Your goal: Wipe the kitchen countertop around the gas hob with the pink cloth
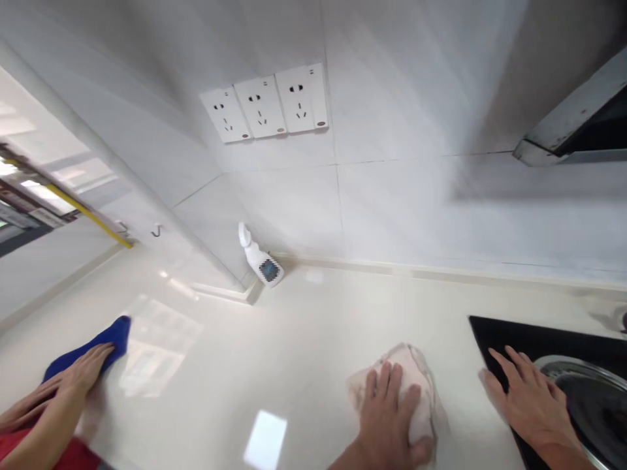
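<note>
Head view. My L hand (386,418) lay palm-down, not gripping, on a crumpled pale pink cloth (414,359), fingers (385,382) slightly spread, thumb out to the R. Cloth sat flat on the cream countertop (304,339), lower ctr of view, under my palm.

My R hand (531,405) was open, fingers (509,365) well spread, tips touching the black glass hob (514,336) at its L edge, holding nothing. Nearest item: a round pan w/ steel rim (558,365), seated on the hob just beside my fingers; contents not visible, interior dark.

Far L, a co-worker's hand (73,382), red sleeve (29,444), lay on a blue cloth (105,339) on the same counter, well apart from my hands.

Labels: a white spray bottle (258,258) stood at the wall-counter corner, nozzle up, w/ a dark label (269,269) too blurred to read; fill level not visible, opaque body. Three white wall sockets (262,104) were mounted on the tile above, no legible text. A range hood (573,124) showed top R, no readable marks.
</note>
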Motion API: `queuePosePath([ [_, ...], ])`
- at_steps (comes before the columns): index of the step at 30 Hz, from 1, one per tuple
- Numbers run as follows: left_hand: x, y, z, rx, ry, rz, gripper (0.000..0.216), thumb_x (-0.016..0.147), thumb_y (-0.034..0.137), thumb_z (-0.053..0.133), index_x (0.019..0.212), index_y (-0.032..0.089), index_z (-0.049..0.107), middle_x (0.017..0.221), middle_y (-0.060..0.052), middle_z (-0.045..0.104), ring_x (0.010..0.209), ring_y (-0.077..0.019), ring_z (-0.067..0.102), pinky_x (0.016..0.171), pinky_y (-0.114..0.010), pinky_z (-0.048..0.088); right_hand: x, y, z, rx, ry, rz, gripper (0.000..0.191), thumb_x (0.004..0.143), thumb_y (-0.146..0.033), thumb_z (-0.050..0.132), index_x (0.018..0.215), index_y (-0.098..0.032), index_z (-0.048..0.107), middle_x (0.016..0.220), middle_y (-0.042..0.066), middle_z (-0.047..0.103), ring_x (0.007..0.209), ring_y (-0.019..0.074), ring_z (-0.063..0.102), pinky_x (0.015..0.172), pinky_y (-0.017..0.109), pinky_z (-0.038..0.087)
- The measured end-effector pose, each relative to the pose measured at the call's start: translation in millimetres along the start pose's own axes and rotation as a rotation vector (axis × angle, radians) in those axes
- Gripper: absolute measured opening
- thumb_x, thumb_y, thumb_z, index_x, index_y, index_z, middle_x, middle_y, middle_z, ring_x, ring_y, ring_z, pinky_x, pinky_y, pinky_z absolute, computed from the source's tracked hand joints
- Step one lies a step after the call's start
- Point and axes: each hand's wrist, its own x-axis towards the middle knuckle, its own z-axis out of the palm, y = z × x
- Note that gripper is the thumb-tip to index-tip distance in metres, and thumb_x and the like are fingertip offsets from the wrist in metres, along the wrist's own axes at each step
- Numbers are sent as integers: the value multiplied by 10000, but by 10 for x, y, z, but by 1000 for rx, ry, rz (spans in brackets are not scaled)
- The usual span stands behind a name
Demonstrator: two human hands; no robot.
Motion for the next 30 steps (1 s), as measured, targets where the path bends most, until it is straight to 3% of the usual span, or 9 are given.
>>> queuePosePath([
  [4,-709,-127,-124,182,126,-17,867,881,775,599,1592,300,459,1671,-138,438,1581,-361,344,1234,-553,317,9,69,31,25,3,-2,794,937,-680,218,1439,-194,596,1612,158,481,1512,395,402,1223,642,311],
  [9,-1532,-354,-360,382,151,-206,795,848,718,687,1550,394,506,1570,-83,580,1566,-318,383,1182,-497,389,30,123,37,50,-26,-6,839,911,-724,230,1424,-180,613,1589,187,503,1483,442,435,1184,670,360],
  [14,-1927,-681,-801,428,67,-369,804,889,604,639,1618,336,434,1599,-121,541,1534,-340,429,1117,-496,425,30,105,-1,42,-24,-2,840,905,-733,232,1408,-188,626,1580,191,513,1467,451,451,1163,689,373],
  [17,-1854,-934,-1004,429,25,-500,702,918,505,606,1588,333,485,1663,-108,459,1514,-344,450,1099,-503,431,17,81,-24,30,-12,-2,845,915,-725,218,1417,-178,622,1583,197,510,1468,446,450,1171,684,365],
  [20,-1581,-1207,-1064,409,-3,-692,584,954,475,571,1512,301,580,1661,-121,459,1532,-344,416,1125,-530,418,5,76,-16,19,-13,-19,830,933,-702,200,1447,-187,599,1612,181,480,1496,425,419,1186,671,345],
  [25,-891,-1589,-1003,353,-61,-955,576,975,484,556,1488,226,601,1658,-175,440,1553,-375,356,1186,-568,362,-4,86,27,4,-27,4,798,949,-680,208,1466,-203,584,1640,157,446,1529,396,376,1217,640,307],
  [30,-229,-1718,-883,358,-97,-1081,638,989,489,542,1552,189,523,1677,-211,390,1566,-410,312,1205,-591,323,-8,31,11,-2,-8,-6,810,954,-674,177,1462,-190,583,1619,161,468,1521,385,387,1228,618,300],
])
